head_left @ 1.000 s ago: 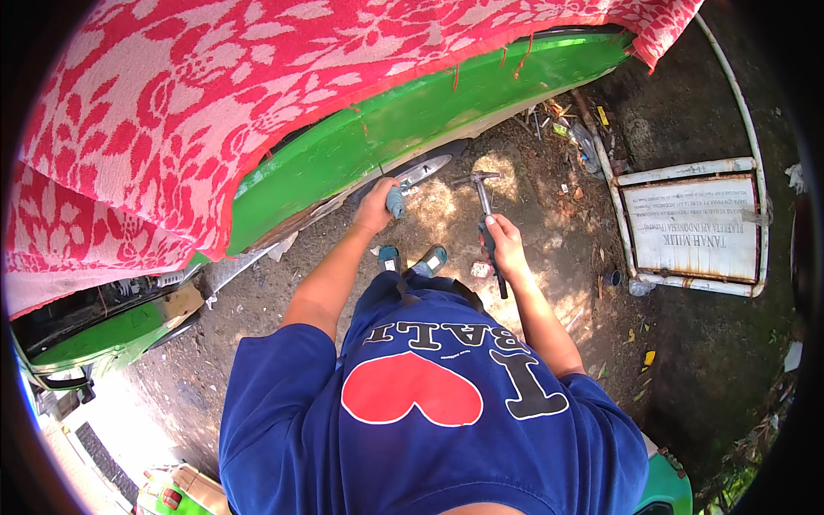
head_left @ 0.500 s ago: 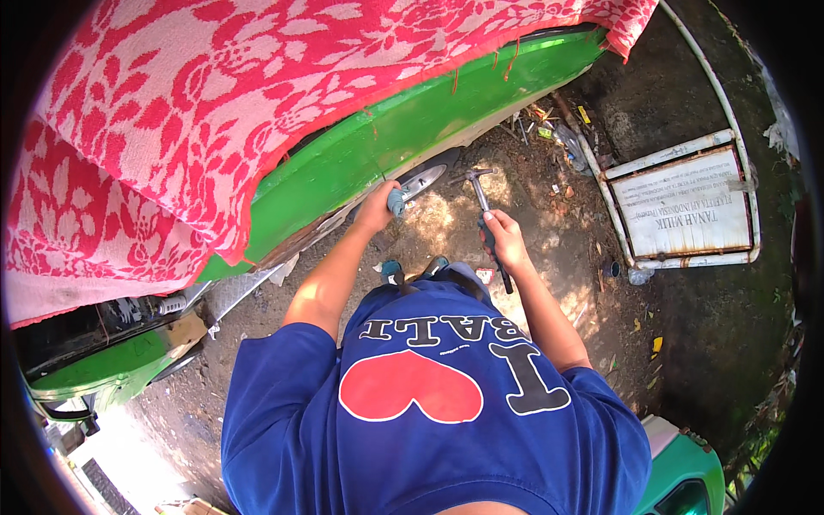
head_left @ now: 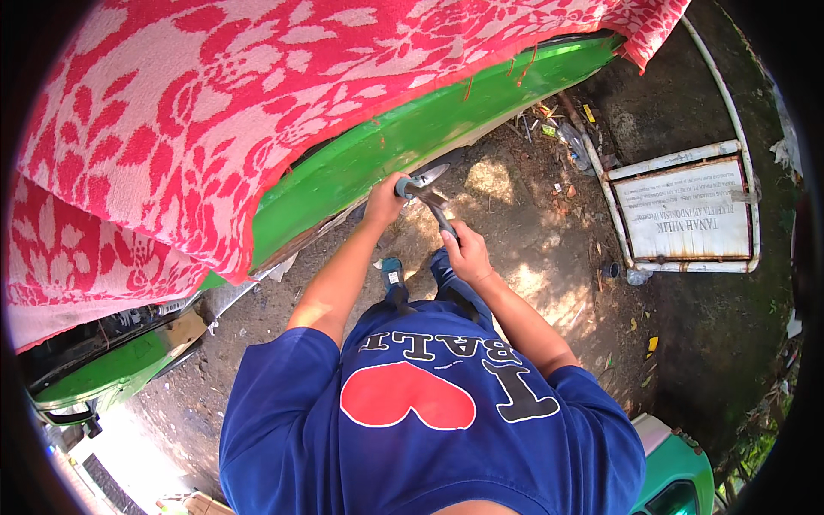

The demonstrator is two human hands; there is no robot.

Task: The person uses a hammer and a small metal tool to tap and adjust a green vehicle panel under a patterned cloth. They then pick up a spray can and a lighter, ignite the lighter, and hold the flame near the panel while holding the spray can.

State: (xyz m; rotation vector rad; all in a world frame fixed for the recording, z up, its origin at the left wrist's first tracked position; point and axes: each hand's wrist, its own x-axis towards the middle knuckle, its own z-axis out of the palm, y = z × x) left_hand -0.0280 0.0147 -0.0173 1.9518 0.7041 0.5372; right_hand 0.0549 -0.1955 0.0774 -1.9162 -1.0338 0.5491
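My left hand (head_left: pixel 386 202) is closed around the teal handle of a hand tool with a grey, pointed metal blade (head_left: pixel 434 174); its exact kind is hard to make out. In my right hand (head_left: pixel 468 252) is a hammer (head_left: pixel 435 209) with a metal shaft and dark grip, gripped along the handle. The hammer's head end meets or overlaps the tool near the teal handle; whether they touch I cannot tell. Both hands are held out in front of my body, above the dirt ground (head_left: pixel 549 232) and beside a green vehicle body (head_left: pixel 412 120).
A red and pink floral cloth (head_left: pixel 215 129) drapes over the green body. To the right lies a rusty white-framed sign (head_left: pixel 687 210), with litter (head_left: pixel 575 142) near it. A green and white object (head_left: pixel 678 468) stands at the lower right. My shoes (head_left: pixel 392 273) are below my hands.
My right hand has swung the hammer left and up to the tool in my left hand. The tool's blade has turned and now points right.
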